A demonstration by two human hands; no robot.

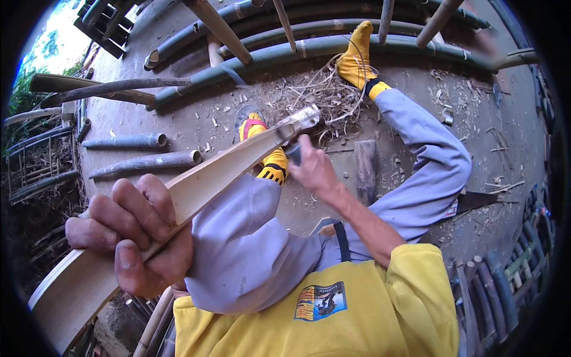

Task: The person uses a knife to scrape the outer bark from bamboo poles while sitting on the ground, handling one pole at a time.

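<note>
A long split bamboo piece, pale on its hollow inner side, slants from the lower left up to the middle. My left hand is closed around its near part, fingers over the edge and thumb below. Close to the far end of the bamboo, my right hand is closed on a dark tool. Only a short, blurred part of that tool shows, so its kind is unclear. The bamboo passes above my left leg; its far tip looks notched and rough.
Shavings and curled strips lie beside my yellow-socked right foot, which rests against a long bamboo pole. Two short bamboo lengths lie at left. A wooden block sits between my legs. Bamboo pieces are stacked at lower right.
</note>
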